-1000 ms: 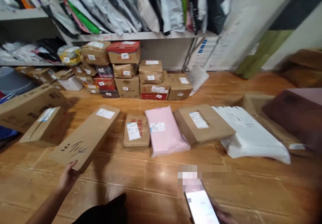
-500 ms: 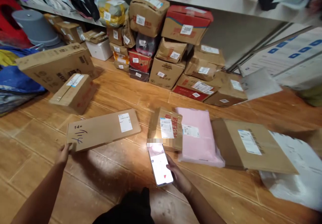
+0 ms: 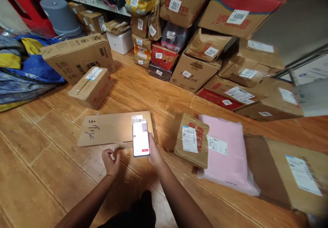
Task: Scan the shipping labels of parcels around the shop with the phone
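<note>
A smartphone (image 3: 141,140) with a lit white screen is held upright in my right hand (image 3: 154,152), its fingers wrapped round the right edge. Behind it the long flat cardboard box (image 3: 110,129), marked "14+" with handwriting, lies on the floor. The phone covers most of the white label at that box's right end. My left hand (image 3: 111,162) hovers just in front of the box, apart from it. Its fingers are curled in, with nothing visible in them.
Right of the phone lie a small taped carton (image 3: 180,139), a pink parcel (image 3: 228,163) and a larger carton (image 3: 271,173). Numbered boxes (image 3: 194,72) are stacked along the back. At left stand a brown carton (image 3: 89,88) and a larger box (image 3: 77,55) near blue bags (image 3: 48,64).
My left hand has let go of the flat box's left end and moved right, curling its fingers. The phone has moved left over the box's label. The flat box now lies flat on the floor.
</note>
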Action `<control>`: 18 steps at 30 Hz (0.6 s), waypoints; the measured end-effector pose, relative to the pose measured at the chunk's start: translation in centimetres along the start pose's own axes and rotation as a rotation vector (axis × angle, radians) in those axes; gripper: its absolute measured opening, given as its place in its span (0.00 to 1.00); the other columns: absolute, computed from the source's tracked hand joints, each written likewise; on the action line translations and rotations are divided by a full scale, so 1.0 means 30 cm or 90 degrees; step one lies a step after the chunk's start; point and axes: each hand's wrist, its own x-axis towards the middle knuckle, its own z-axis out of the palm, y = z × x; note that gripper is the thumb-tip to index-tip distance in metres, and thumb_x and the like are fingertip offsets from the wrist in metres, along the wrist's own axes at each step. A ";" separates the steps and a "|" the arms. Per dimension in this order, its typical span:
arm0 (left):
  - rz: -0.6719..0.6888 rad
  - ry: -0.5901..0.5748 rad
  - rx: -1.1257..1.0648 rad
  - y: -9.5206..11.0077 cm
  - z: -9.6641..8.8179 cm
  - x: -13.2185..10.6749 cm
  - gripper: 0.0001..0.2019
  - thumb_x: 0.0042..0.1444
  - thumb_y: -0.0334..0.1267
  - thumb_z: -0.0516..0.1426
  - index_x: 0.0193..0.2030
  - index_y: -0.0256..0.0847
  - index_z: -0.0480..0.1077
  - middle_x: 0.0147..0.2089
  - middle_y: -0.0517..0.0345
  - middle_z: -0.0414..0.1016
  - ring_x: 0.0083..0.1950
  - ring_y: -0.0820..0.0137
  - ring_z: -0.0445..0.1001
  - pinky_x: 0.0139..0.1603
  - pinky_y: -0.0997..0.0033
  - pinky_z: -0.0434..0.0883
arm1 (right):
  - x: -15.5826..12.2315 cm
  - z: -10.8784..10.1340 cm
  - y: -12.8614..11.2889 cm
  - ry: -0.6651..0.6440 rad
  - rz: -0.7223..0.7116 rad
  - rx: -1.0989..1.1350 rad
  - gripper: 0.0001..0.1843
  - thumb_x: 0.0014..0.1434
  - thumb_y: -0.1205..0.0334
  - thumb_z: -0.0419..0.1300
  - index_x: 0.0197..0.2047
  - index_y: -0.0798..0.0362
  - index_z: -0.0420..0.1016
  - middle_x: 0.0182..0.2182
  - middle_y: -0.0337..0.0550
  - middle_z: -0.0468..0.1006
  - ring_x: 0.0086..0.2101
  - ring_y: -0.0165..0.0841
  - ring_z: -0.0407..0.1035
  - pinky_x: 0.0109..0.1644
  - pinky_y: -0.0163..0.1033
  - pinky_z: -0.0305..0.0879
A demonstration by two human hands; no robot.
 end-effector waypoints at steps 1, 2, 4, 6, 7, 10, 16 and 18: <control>0.008 -0.004 -0.004 0.005 -0.001 -0.004 0.10 0.55 0.42 0.57 0.33 0.44 0.58 0.34 0.58 0.60 0.38 0.63 0.63 0.41 0.61 0.63 | 0.010 0.015 -0.006 0.008 0.004 -0.003 0.34 0.55 0.31 0.58 0.51 0.51 0.74 0.44 0.46 0.85 0.47 0.43 0.78 0.55 0.49 0.72; 0.013 -0.007 -0.008 0.007 -0.002 -0.003 0.09 0.56 0.41 0.56 0.33 0.44 0.57 0.34 0.58 0.60 0.38 0.63 0.62 0.41 0.61 0.62 | 0.016 0.028 -0.011 0.012 0.008 -0.005 0.34 0.55 0.30 0.57 0.50 0.51 0.75 0.45 0.46 0.85 0.47 0.44 0.78 0.55 0.49 0.71; 0.023 -0.011 -0.014 0.008 -0.006 0.007 0.09 0.57 0.40 0.56 0.33 0.44 0.57 0.34 0.59 0.59 0.38 0.63 0.62 0.41 0.61 0.62 | 0.025 0.048 -0.015 0.002 0.012 -0.007 0.34 0.55 0.30 0.57 0.50 0.50 0.76 0.46 0.47 0.84 0.47 0.45 0.78 0.56 0.51 0.71; 0.031 -0.018 -0.019 0.007 -0.005 0.017 0.09 0.57 0.39 0.56 0.32 0.44 0.56 0.34 0.59 0.59 0.38 0.64 0.62 0.41 0.61 0.62 | 0.029 0.059 -0.012 -0.012 0.008 -0.007 0.34 0.55 0.30 0.57 0.51 0.49 0.76 0.48 0.47 0.83 0.49 0.46 0.77 0.56 0.52 0.71; 0.035 -0.022 -0.022 0.006 -0.003 0.020 0.09 0.57 0.39 0.56 0.32 0.45 0.56 0.34 0.59 0.59 0.38 0.64 0.62 0.41 0.61 0.62 | 0.031 0.061 -0.008 -0.018 0.007 -0.007 0.35 0.55 0.30 0.57 0.52 0.49 0.76 0.49 0.47 0.83 0.49 0.46 0.77 0.56 0.53 0.71; 0.039 -0.032 -0.027 0.006 0.005 0.021 0.10 0.57 0.40 0.56 0.32 0.45 0.56 0.34 0.59 0.59 0.38 0.63 0.63 0.40 0.61 0.62 | 0.037 0.055 0.002 -0.029 0.005 -0.013 0.35 0.55 0.29 0.56 0.52 0.48 0.76 0.49 0.46 0.83 0.50 0.47 0.77 0.56 0.53 0.71; 0.044 -0.042 -0.034 0.019 0.013 0.026 0.10 0.58 0.41 0.56 0.33 0.45 0.56 0.35 0.58 0.59 0.39 0.62 0.64 0.43 0.60 0.63 | 0.039 0.044 -0.001 -0.028 -0.012 -0.006 0.35 0.53 0.28 0.58 0.51 0.48 0.74 0.50 0.45 0.82 0.50 0.46 0.77 0.56 0.52 0.71; 0.048 -0.046 -0.038 0.024 0.015 0.029 0.10 0.58 0.40 0.56 0.33 0.45 0.56 0.35 0.58 0.59 0.39 0.63 0.64 0.42 0.60 0.63 | 0.040 0.046 -0.004 -0.025 -0.012 -0.001 0.35 0.53 0.28 0.58 0.51 0.48 0.75 0.50 0.45 0.82 0.50 0.45 0.76 0.56 0.51 0.70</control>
